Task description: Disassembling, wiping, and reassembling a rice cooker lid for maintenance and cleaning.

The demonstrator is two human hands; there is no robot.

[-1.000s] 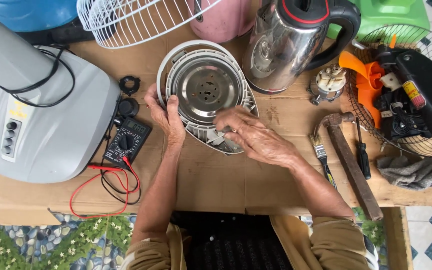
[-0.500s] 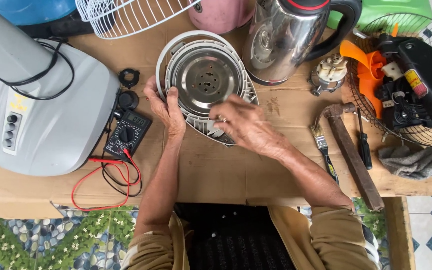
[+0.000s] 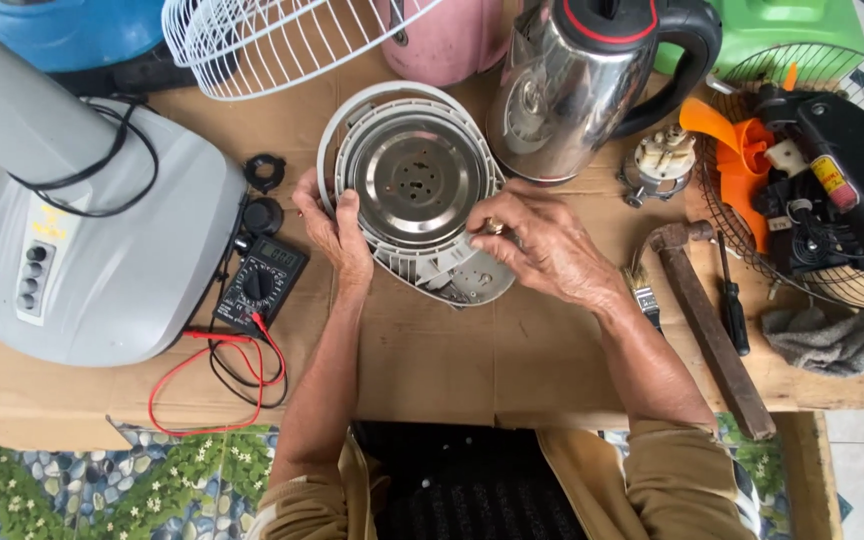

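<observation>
A round grey appliance base (image 3: 352, 115) with a shiny metal plate (image 3: 415, 180) in its middle lies on the cardboard-covered table (image 3: 432, 350). My left hand (image 3: 332, 230) grips its left rim, thumb on the metal plate's edge. My right hand (image 3: 542, 245) rests on the lower right rim, its fingertips pinching a small brass-coloured part (image 3: 492, 227) at the plate's edge. White plastic parts (image 3: 452, 272) of the base show below the plate.
A steel kettle (image 3: 572, 80) stands just behind the base. A multimeter (image 3: 260, 285) with red and black leads lies left, next to a grey fan base (image 3: 102, 250). A hammer (image 3: 712, 325), screwdriver (image 3: 732, 300), brush, rag (image 3: 837, 335) and a fan motor in a wire cage (image 3: 822, 190) lie right.
My hands and the base have kept their grip. The whole scene has slid slightly lower in the view as the head camera shifted.
</observation>
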